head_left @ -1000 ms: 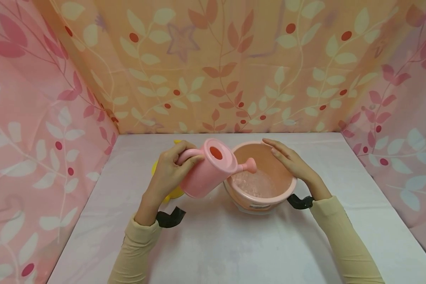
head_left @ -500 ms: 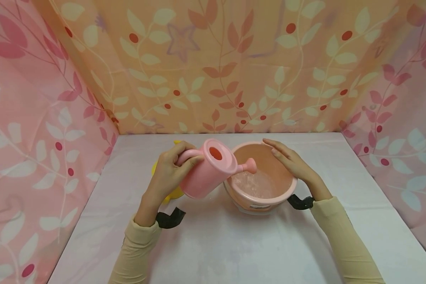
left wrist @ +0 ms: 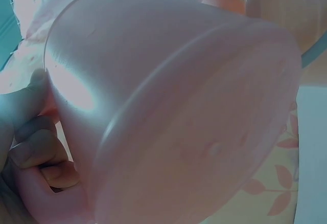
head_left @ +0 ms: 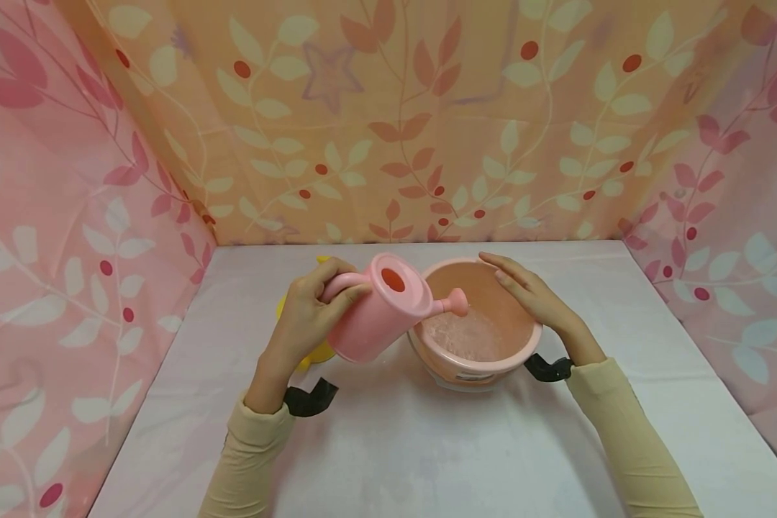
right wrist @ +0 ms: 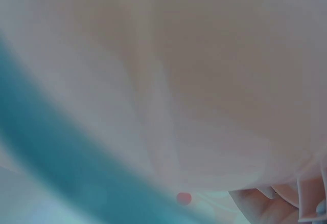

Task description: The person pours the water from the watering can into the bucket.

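My left hand (head_left: 311, 309) grips the handle of a pink watering can (head_left: 378, 320), fingers wrapped round it and thumb along the top. The can is tilted to the right, its sprinkler head (head_left: 456, 302) over a pink round tub (head_left: 469, 365). Water (head_left: 466, 338) ripples in the bottom of the tub. With its fingers extended, my right hand (head_left: 527, 291) rests on the tub's right rim. In the left wrist view, the can's base (left wrist: 204, 137) fills the middle, with curled fingers (left wrist: 43, 150) at the handle. The tub's pale side (right wrist: 219, 81) fills most of the right wrist view.
Behind my left hand stands a yellow object (head_left: 324, 352), mostly hidden. A white cloth (head_left: 414, 446) covers the table. Leaf-patterned curtains (head_left: 388, 144) rise at the back and both sides. A black wrist mount (head_left: 311, 397) sticks out near the left cuff.
Both hands, the watering can and the tub keep their places. Only the ripples on the water in the tub differ slightly.
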`<state>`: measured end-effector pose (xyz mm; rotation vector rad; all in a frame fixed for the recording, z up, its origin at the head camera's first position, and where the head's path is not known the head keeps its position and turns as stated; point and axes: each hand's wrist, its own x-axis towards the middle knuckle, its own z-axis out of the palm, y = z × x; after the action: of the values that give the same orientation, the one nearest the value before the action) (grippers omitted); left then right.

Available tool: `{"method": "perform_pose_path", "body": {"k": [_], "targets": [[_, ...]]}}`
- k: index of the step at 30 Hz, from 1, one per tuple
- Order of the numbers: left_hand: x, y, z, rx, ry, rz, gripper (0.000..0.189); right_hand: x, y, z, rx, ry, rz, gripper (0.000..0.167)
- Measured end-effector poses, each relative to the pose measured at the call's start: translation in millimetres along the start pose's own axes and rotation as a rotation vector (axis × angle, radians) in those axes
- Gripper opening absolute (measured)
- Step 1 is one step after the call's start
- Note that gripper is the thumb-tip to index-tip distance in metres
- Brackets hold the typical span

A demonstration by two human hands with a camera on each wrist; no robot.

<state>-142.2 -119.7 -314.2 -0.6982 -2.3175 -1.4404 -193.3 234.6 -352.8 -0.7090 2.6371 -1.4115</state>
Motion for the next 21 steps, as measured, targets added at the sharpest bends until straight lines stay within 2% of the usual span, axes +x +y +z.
{"method": "perform_pose_path", "body": {"k": [21], "targets": [[3.0, 2.0, 0.5, 0.018, -0.010, 0.027, 0.015, 0.6, -1.1, 0.1, 0.016, -0.003, -0.005, 0.041]]}}
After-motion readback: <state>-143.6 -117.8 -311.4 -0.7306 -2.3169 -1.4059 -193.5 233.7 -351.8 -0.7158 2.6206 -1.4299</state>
